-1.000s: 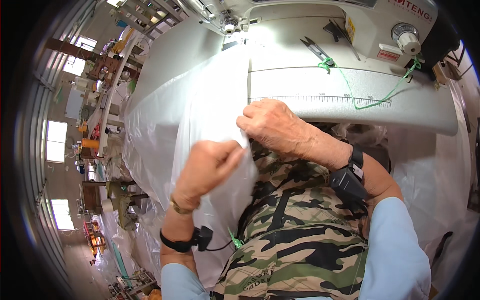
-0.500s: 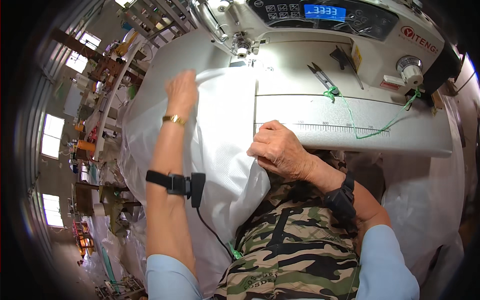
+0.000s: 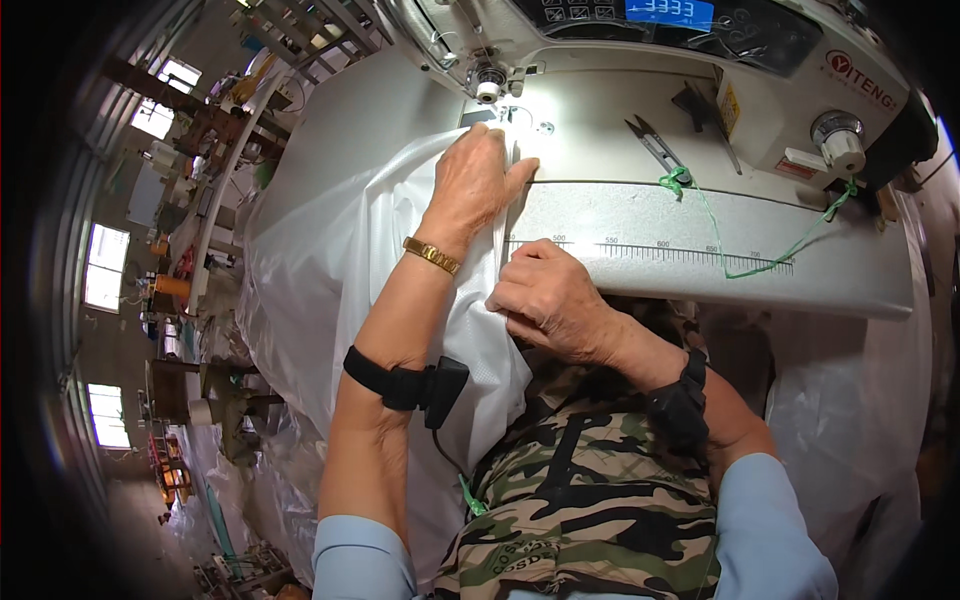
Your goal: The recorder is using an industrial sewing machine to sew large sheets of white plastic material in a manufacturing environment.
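A long sheet of white woven fabric (image 3: 390, 230) drapes from the sewing machine's needle area over the table's near edge toward my lap. My left hand (image 3: 475, 180) lies on its upper end, just below the presser foot (image 3: 506, 117). The thumb there sticks out to the right past the fabric edge, apart from the fingers; the fingertips are partly hidden. Closer to me, my right hand (image 3: 555, 305) is closed, pinching the fabric's right edge beside the table's front. The sewing machine head (image 3: 487, 85) stands above both hands with its lamp lighting the fabric.
Thread snips (image 3: 655, 147) lie on the machine bed, tied to a green cord (image 3: 715, 240) that runs to a knob (image 3: 838, 140). A black tool (image 3: 700, 107) rests behind them. A printed ruler (image 3: 640, 250) follows the table's front. Cluttered shelves (image 3: 185, 260) stand far left.
My left hand has moved right, from the left part of the fabric to its edge near the presser foot, bunching the fabric. My right hand still pinches the edge, shifted slightly left.
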### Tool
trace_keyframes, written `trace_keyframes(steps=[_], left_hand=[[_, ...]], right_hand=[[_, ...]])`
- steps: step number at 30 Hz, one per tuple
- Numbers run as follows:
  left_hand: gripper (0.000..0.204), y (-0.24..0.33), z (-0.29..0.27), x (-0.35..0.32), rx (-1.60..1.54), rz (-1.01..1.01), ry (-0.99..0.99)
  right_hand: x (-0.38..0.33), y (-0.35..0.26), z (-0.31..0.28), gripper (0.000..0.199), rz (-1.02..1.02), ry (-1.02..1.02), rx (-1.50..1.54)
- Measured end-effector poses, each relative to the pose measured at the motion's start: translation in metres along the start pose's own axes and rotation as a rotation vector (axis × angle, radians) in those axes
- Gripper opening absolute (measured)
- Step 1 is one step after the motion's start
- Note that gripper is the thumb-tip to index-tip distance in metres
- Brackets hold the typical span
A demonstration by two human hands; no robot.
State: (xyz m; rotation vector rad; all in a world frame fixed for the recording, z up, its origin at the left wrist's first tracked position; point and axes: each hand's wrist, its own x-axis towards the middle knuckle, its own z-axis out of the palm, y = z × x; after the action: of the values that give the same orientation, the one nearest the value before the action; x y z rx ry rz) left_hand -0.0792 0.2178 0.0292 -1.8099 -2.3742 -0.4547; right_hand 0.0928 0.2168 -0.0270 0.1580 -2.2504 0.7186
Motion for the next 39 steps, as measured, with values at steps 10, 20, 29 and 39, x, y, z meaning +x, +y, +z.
trace_keyframes(steps=[10,20,29,39], left_hand=[[0.019,0.002,0.000,0.012,0.132,-0.086,-0.076],[0.019,0.003,-0.001,0.009,0.174,-0.022,-0.071],[0.018,-0.021,0.011,-0.009,-0.166,-0.097,0.071],[0.020,-0.039,0.014,-0.010,-1.144,-0.474,-0.059]], right_hand=[[0.004,-0.001,0.002,0.013,0.051,0.014,0.132],[0.007,0.005,-0.006,0.010,0.023,-0.020,0.342],[0.026,0.008,-0.021,0.023,-0.074,-0.092,0.305],[0.078,0.097,-0.029,0.030,0.280,-0.057,-0.501]])
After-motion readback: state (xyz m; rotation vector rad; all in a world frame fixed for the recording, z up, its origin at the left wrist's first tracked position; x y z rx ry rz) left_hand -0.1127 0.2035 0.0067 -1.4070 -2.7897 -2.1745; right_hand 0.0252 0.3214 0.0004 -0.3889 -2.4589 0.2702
